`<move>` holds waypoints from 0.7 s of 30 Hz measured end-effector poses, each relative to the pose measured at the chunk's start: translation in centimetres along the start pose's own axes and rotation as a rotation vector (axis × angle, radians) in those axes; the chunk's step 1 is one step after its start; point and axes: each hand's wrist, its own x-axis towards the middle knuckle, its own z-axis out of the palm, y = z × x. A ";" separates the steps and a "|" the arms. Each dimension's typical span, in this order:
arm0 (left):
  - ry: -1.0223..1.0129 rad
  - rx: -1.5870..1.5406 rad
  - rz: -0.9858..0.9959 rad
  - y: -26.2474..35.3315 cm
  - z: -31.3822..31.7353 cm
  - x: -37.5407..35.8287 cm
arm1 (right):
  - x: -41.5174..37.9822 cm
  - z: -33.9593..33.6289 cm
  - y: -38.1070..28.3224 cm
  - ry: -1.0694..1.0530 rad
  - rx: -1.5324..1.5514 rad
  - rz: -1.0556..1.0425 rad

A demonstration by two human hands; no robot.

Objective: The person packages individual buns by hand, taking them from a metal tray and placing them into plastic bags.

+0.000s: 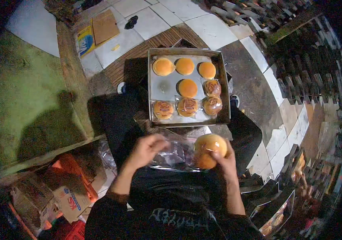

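My right hand (pixel 226 159) is closed on buns (pixel 211 145), one above another, over the right side of my lap. My left hand (pixel 151 147), blurred by motion, is beside clear plastic wrap (pixel 173 154) on my lap; whether its fingers hold any of it is not clear. Beyond my hands a square metal tray (pixel 150 86) holds several round buns. Bare buns lie along the back row and one bare bun (pixel 187 88) is in the middle. Wrapped buns with printed film, such as this wrapped bun (pixel 163 109), lie along the front and right.
A green board (pixel 31 84) stands at the left. Cardboard boxes (pixel 71 203) and a red crate (pixel 75 231) are at the lower left. Dark stacked trays (pixel 307 76) fill the right side. A cardboard piece (pixel 105 26) lies on the tiled floor behind the tray.
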 end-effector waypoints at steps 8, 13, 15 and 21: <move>0.109 -0.151 -0.130 -1.1 -1.8 -2.7 | 0.7 -2.4 2.4 0.027 0.424 -0.066; 0.184 -0.375 -0.017 -2.1 0.1 -3.4 | -0.4 0.0 1.0 -0.165 0.169 -0.132; 0.225 -0.467 0.022 -0.6 0.5 -3.1 | -1.1 0.8 -0.2 -0.163 0.028 -0.141; -0.209 0.091 0.020 2.9 -0.4 -2.4 | -1.8 -1.0 -0.2 -0.103 0.373 -0.011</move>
